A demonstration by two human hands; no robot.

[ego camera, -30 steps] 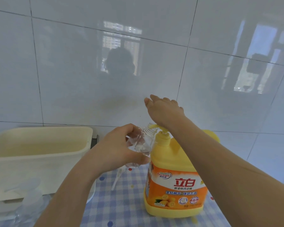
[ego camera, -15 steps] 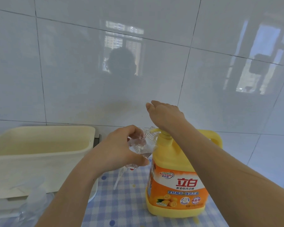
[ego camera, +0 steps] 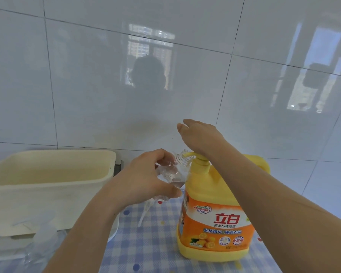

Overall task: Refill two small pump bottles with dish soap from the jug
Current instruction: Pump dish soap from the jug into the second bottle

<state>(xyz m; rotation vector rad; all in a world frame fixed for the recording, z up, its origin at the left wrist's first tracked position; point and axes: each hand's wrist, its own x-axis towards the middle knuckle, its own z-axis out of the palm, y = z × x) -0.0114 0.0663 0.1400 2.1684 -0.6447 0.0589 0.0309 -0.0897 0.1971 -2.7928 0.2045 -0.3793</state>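
At the far left, a cream plastic tub (ego camera: 47, 174) sat by the tiled wall, its near corner cut off by the frame. In front of it lay a clear shape (ego camera: 42, 241), too blurred to identify. The left hand (ego camera: 146, 180) had its fingers curled round the small pump bottle (ego camera: 171, 175), held tilted above the checked cloth (ego camera: 146, 247). Much of the bottle's body was hidden behind the fingers. Its threaded neck met the pump spout (ego camera: 189, 154). A white tube (ego camera: 145, 213) lay on the cloth below. The soap jug (ego camera: 215, 223) stood upright on the cloth at the right. The right hand (ego camera: 201, 134) pressed down on its pump, fingers straight and gripping nothing, with the pump top hidden beneath the palm. Any soap flow was impossible to make out.
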